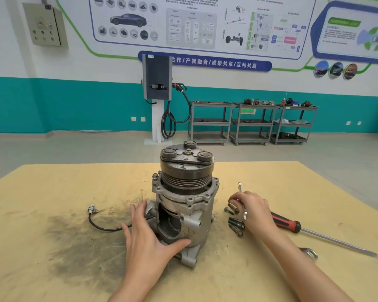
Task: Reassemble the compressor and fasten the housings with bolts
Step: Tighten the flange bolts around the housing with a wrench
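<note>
The compressor (184, 192) stands upright mid-table, its dark pulley and clutch plate on top and its grey aluminium housing below. My left hand (147, 235) rests on the lower left of the housing, fingers spread and thumb laid across the front. Several dark bolts (236, 224) lie on the table just right of the compressor. My right hand (252, 211) reaches over them, and its fingertips pinch one bolt (232, 206) at the top of the pile. One bolt (155, 176) sits in the housing flange at the upper left.
A red-handled screwdriver (297, 227) lies right of my right hand, its shaft pointing to the lower right. A wrench (240, 186) lies behind that hand, another wrench end (310, 252) near my right forearm. A black cable with a connector (94, 211) trails left. The wooden tabletop (52, 192) is oil-stained.
</note>
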